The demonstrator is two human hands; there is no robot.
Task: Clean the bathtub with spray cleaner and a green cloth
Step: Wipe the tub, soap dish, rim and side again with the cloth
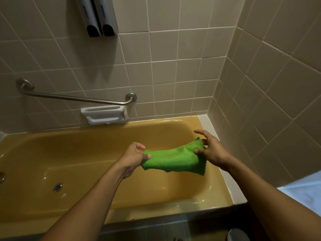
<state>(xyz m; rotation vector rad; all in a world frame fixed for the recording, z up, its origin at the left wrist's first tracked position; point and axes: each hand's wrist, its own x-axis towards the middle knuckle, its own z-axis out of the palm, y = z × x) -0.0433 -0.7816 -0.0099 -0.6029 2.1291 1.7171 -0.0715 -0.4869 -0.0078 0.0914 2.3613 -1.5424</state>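
A green cloth is stretched in the air over the right end of the yellow bathtub. My left hand grips the cloth's left end in a closed fist. The cloth's right end is pinched by the thumb and a finger of my right hand, its other fingers spread. The cloth's lower right corner hangs loose. No spray cleaner shows in the head view.
A metal grab bar and a white soap dish are fixed to the tiled wall behind the tub. Two dispensers hang higher up. The drain lies at the tub's left. A white object sits on the floor.
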